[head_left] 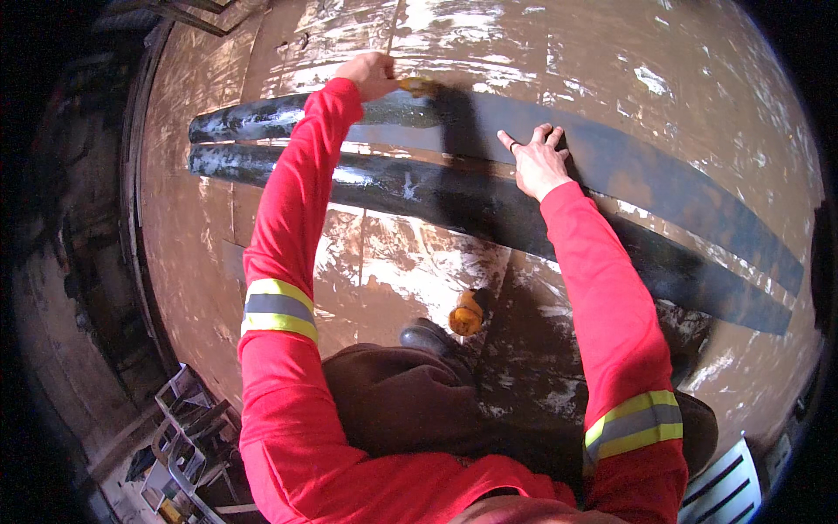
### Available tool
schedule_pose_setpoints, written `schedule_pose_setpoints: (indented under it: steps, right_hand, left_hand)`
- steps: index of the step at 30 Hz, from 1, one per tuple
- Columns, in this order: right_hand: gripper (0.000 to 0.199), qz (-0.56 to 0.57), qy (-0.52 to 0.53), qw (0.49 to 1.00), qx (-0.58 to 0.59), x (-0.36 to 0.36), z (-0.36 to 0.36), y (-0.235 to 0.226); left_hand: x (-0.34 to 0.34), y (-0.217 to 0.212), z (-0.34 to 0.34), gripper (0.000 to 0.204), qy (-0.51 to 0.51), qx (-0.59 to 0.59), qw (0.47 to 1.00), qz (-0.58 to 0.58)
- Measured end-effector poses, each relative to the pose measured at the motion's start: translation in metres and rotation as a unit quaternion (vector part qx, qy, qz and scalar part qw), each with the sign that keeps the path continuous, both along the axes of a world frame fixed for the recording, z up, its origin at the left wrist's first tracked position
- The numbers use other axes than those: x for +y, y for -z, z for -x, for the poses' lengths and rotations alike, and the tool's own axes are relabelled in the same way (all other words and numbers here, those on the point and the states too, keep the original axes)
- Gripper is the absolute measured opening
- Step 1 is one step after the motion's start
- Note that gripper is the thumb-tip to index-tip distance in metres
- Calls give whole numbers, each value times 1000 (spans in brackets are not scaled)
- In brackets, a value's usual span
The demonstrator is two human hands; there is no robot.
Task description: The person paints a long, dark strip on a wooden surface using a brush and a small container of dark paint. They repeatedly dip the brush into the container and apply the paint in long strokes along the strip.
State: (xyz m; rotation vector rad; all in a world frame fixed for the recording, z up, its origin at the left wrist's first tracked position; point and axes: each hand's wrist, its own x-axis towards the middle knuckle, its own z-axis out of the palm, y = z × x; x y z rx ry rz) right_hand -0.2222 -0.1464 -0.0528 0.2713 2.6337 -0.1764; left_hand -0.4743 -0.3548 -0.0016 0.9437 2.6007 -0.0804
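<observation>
My left hand (pixel 372 75) is closed on a small yellow tool (pixel 417 86), blurred and partly hidden, so its exact kind does not show. The tool rests at the far edge of a long, tapered dark strip (pixel 628 166). That strip is glossy black toward its left end and duller grey to the right. With fingers spread, my right hand (pixel 539 163) presses down on the near edge of the same strip. A second tapered strip (pixel 471 210), mostly black, lies nearer to me, almost parallel, with a narrow gap between the two.
Brown sheeting (pixel 611 52) with white smears lies under both strips. Near my boot (pixel 428 335) stands a small orange-yellow container (pixel 465 319). A cluttered metal frame (pixel 196 437) is at the lower left. A white slatted piece (pixel 723 485) shows at the lower right.
</observation>
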Motion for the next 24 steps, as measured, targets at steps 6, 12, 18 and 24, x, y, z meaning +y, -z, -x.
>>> schedule_pose_setpoints:
  steps: [6,12,18,24]
  right_hand:
    - [64,-9,-2,1000,12,-3,1,3]
    - [64,-8,-4,1000,19,-1,1,5]
    - [61,-13,-1,1000,18,-1,-2,6]
    - [61,7,1,1000,14,-2,0,4]
  left_hand:
    - [-54,-21,12,28,-82,176,958,212]
    - [-24,0,-15,20,-87,195,963,164]
    - [-20,-3,-36,24,-59,-1,993,-102]
    - [-51,9,-47,25,-63,43,995,69]
